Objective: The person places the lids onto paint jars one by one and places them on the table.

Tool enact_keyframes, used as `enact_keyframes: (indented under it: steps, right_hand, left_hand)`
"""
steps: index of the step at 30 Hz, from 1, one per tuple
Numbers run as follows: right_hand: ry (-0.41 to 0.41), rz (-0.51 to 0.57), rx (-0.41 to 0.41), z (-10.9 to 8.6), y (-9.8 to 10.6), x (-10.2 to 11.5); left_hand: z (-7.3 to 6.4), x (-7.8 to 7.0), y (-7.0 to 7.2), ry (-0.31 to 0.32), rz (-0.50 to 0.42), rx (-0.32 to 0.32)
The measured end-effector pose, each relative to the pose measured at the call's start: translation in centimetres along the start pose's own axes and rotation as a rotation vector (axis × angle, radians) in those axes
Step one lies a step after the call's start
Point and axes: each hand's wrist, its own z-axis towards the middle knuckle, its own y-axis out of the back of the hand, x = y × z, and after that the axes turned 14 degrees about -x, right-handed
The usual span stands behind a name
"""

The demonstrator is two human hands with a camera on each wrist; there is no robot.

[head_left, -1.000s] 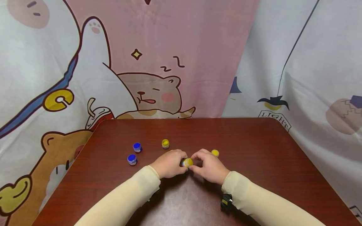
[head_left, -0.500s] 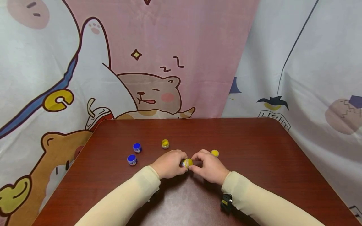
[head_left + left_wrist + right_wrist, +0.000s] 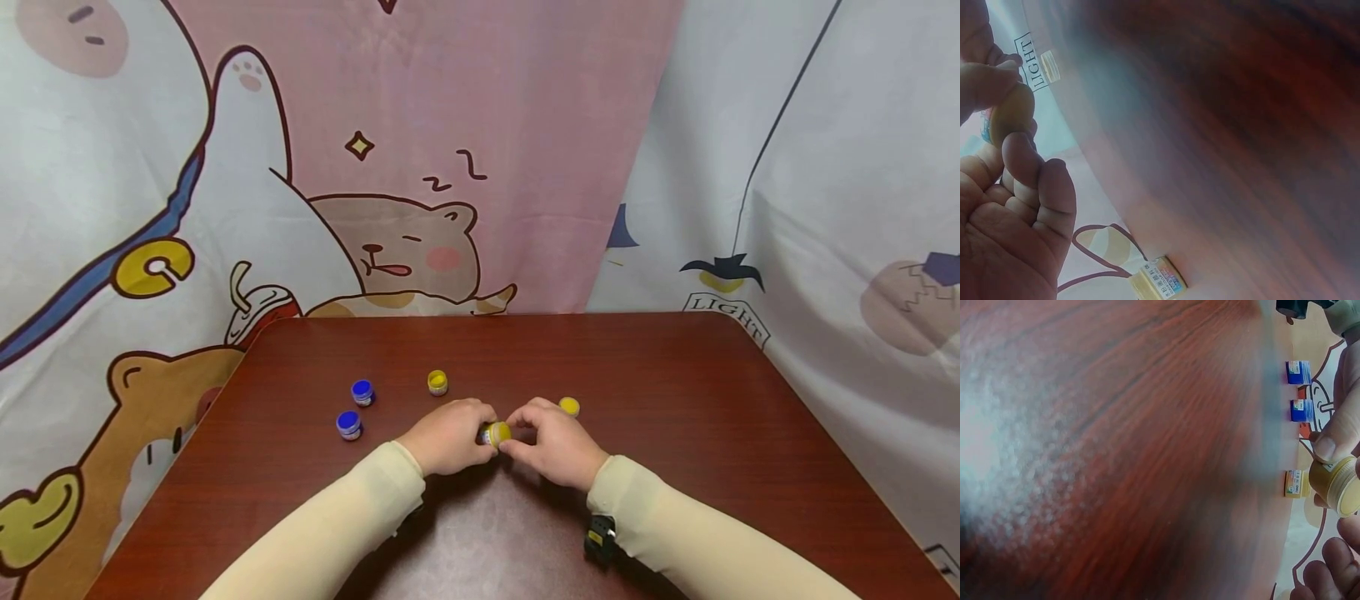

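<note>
Between the hands, over the middle of the table, is a small yellow paint jar (image 3: 497, 434) tilted on its side, its yellow top toward the right hand. My left hand (image 3: 450, 435) grips the jar's body, which it partly hides; its thumb (image 3: 1335, 439) presses along the side in the right wrist view. The right hand (image 3: 557, 442) has curled thumb and index finger at the edge of the jar's lid (image 3: 1349, 495), pinching it. Just beyond the right hand lies a yellow lid (image 3: 569, 407), partly hidden. Behind the left hand stands an uncapped yellow jar (image 3: 437, 383).
Two blue-capped jars (image 3: 348, 425) stand at the left of the brown table (image 3: 645, 358). A printed cloth curtain (image 3: 555, 150) hangs right behind the table's far edge. Dark wrist camera gear (image 3: 599, 537) sits under the right cuff.
</note>
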Motion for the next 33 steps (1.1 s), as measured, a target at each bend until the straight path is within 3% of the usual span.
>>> enact_keyframes:
  steps: [8,33]
  right_hand:
    - [0.027,0.011,0.002,0.03,0.01,0.11]
    - [0.007,0.008,0.009,-0.05,0.26,0.51]
  left_hand:
    - [0.03,0.05,-0.03,-0.004,-0.004,-0.010]
    - [0.04,-0.08,0.14,-0.002,0.000,-0.006]
